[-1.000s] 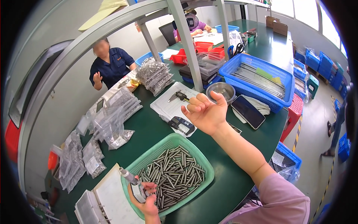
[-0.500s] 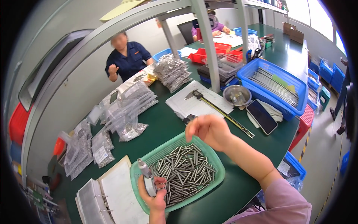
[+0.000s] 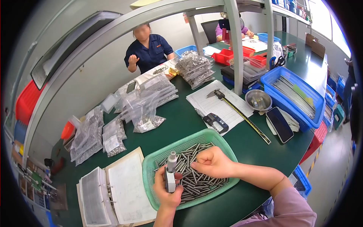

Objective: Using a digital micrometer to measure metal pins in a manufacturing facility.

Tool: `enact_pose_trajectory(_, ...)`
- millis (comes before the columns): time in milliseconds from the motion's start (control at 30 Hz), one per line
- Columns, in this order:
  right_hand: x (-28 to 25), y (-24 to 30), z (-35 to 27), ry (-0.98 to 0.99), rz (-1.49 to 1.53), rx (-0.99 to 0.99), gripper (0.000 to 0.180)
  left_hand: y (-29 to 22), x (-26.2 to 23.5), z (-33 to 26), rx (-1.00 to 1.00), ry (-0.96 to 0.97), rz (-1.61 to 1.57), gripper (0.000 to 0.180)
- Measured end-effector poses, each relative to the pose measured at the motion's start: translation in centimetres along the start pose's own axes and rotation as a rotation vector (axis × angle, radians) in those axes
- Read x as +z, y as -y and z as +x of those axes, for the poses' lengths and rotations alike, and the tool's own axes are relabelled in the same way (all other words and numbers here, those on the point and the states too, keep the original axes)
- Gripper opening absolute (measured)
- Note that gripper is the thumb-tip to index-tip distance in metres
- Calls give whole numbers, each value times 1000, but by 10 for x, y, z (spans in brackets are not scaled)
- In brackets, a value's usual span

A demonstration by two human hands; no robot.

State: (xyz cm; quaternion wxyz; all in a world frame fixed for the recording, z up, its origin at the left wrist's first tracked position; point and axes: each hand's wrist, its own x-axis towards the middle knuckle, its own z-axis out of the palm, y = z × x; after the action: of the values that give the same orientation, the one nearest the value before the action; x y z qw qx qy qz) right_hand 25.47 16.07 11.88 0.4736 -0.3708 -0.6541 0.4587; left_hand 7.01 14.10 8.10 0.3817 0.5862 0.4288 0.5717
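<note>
left hand (image 3: 166, 191): grasping micrometer (image 3: 171, 178), near left edge of basket (image 3: 148, 181)
right hand (image 3: 214, 162): curled above pins (image 3: 196, 184); grip, cannot tell
step: apparently picking
next move: probably needs one pin pinched

The right hand (image 3: 214, 162) (curled over the metal pins (image 3: 200, 185)) hides whether it grips anything.

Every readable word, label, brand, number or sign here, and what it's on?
None legible.
Measuring tool in left hand: nothing readable.
Bag label: too small.
Ruled sheet: grid visible, writing too small.
Caliper scale: too small.
Black gauge: markings unreadable.
Binder page: faint, unreadable.
Orange shirt mark: too small.
</note>
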Motion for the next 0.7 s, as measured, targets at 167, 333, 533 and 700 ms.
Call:
enact_pose_trajectory(167, 12, 7, -10, -58, -195, -306, 44, -1, -2, 1, 46, 41, 3, 57)
enact_pose_trajectory(333, 10, 22, -13, 4, -277, -664, 45, 3, -4, 2, 67, 52, 4, 56)
enact_pose_trajectory(533, 8, 12, -5, 96, -255, -294, 38, -1, -1, 4, 70, 86, 61, 58)
enact_pose_trajectory(700, 16, 7, -7, 334, -406, -165, 37, 1, 1, 1, 191, 41, 134, 51)
